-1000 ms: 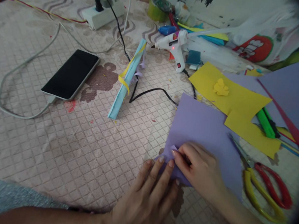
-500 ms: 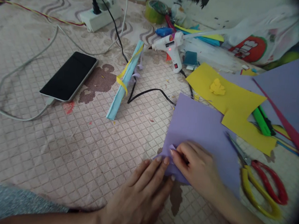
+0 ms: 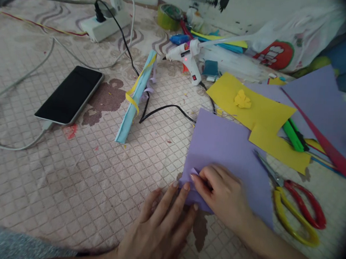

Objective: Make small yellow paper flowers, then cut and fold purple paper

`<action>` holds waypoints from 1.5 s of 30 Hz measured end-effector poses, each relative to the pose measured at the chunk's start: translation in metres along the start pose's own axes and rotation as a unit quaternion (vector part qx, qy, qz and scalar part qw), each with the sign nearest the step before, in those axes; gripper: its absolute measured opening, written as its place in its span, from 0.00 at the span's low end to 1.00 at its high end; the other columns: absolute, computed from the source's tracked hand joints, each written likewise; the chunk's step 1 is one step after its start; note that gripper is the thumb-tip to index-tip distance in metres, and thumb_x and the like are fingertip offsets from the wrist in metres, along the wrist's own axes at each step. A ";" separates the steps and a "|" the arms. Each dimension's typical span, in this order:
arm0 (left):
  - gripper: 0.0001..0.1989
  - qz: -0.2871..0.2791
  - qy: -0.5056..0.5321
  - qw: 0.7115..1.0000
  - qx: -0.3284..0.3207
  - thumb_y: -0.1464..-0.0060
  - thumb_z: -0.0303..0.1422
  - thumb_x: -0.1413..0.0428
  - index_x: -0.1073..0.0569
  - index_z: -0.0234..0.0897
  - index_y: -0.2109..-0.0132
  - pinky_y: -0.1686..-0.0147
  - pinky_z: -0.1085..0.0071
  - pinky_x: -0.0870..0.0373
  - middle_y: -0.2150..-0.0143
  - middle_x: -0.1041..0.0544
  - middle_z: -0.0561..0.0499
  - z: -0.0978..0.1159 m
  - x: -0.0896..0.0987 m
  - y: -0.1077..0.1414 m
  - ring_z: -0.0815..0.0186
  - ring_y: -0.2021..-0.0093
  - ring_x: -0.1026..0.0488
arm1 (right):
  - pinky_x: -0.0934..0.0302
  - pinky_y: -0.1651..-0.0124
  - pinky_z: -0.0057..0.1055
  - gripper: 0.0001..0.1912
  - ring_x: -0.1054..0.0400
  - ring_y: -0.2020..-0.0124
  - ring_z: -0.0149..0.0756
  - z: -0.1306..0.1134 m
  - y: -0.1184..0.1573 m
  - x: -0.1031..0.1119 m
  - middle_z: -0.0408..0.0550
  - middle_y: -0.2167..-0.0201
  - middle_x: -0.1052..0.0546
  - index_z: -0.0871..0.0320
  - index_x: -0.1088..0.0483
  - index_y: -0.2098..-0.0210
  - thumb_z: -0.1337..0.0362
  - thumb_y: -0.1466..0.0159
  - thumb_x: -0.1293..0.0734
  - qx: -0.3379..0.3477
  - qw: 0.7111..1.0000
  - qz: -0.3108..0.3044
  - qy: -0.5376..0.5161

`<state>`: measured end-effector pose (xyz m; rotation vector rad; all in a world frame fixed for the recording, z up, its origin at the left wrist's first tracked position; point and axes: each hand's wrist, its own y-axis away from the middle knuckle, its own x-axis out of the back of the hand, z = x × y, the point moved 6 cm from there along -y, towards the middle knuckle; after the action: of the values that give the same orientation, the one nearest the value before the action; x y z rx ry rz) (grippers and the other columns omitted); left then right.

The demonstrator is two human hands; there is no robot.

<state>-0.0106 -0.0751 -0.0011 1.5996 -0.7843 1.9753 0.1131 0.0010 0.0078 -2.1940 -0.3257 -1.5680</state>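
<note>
A purple sheet of paper point(image 3: 225, 140) lies on the tablecloth in front of me. My left hand point(image 3: 163, 222) is open, fingers stretched and a little spread, with the fingertips pressing on the sheet's near left corner. Just beside them, my right hand point(image 3: 221, 197) is closed in a pinch on a small purple paper piece point(image 3: 194, 172), whose tip sticks out past the thumb and finger. Whether this piece is loose or part of the sheet is hidden by the hand. Right of that hand lie scissors point(image 3: 294, 207) with one red and one yellow handle, blades partly over the sheet.
Yellow paper point(image 3: 258, 115) bears a small yellow paper flower point(image 3: 243, 99). Behind stands a white glue gun point(image 3: 190, 60), its black cord running across the cloth. A light-blue paper strip point(image 3: 136, 98), a phone point(image 3: 70, 95), a green cutter point(image 3: 295, 135) and a power strip point(image 3: 106, 24) lie around.
The whole view has shifted slightly, so things sit further left. My left fingers are spread a bit wider. The right hand keeps its pinch on the small purple piece.
</note>
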 end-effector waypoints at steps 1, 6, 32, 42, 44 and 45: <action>0.23 0.004 0.000 1.000 0.000 0.40 0.42 0.53 0.37 0.42 0.40 0.42 0.57 0.57 0.37 0.38 0.44 0.000 0.000 0.000 0.54 0.38 0.44 | 0.46 0.71 0.28 0.15 0.39 0.76 0.30 0.000 0.000 0.000 0.42 0.80 0.34 0.56 0.41 0.78 0.63 0.35 0.39 -0.001 1.000 0.000 0.003; 0.22 0.005 0.003 1.000 -0.003 0.40 0.42 0.53 0.36 0.43 0.41 0.42 0.57 0.58 0.37 0.38 0.45 0.000 0.000 0.001 0.54 0.39 0.44 | 0.48 0.72 0.29 0.16 0.40 0.77 0.30 0.002 0.002 0.001 0.41 0.81 0.35 0.56 0.42 0.78 0.60 0.35 0.39 -0.007 1.000 0.003 0.023; 0.21 -0.043 -0.019 0.999 0.001 0.38 0.42 0.58 0.38 0.47 0.40 0.46 0.56 0.51 0.34 0.42 0.51 -0.001 0.003 -0.002 0.57 0.36 0.48 | 0.37 0.69 0.33 0.16 0.32 0.68 0.39 0.010 0.010 -0.002 0.48 0.69 0.30 0.59 0.39 0.57 0.52 0.35 0.40 -0.043 0.998 -0.046 -0.006; 0.23 -0.040 -0.022 0.999 0.004 0.38 0.44 0.59 0.41 0.48 0.38 0.45 0.56 0.49 0.33 0.45 0.51 -0.003 0.003 0.001 0.57 0.36 0.48 | 0.33 0.61 0.36 0.10 0.34 0.60 0.38 0.024 0.032 0.001 0.52 0.60 0.33 0.56 0.40 0.53 0.63 0.33 0.42 -0.050 0.993 -0.059 -0.086; 0.23 -0.046 -0.020 0.999 0.003 0.38 0.44 0.59 0.42 0.49 0.37 0.46 0.56 0.48 0.32 0.46 0.52 -0.003 0.003 0.001 0.58 0.36 0.48 | 0.32 0.61 0.35 0.09 0.33 0.62 0.37 0.029 0.035 0.004 0.52 0.59 0.33 0.56 0.40 0.53 0.64 0.33 0.42 -0.058 0.992 -0.057 -0.095; 0.23 -0.048 -0.020 0.999 0.003 0.38 0.44 0.59 0.42 0.49 0.37 0.46 0.56 0.48 0.33 0.46 0.52 -0.003 0.004 0.001 0.58 0.36 0.48 | 0.32 0.61 0.35 0.10 0.33 0.63 0.36 0.032 0.036 0.006 0.51 0.59 0.33 0.56 0.39 0.53 0.65 0.33 0.42 -0.061 0.991 -0.059 -0.099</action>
<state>-0.0145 -0.0736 0.0018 1.6531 -0.7045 1.8848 0.1569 -0.0163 -0.0030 -2.4741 -0.4369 -1.4667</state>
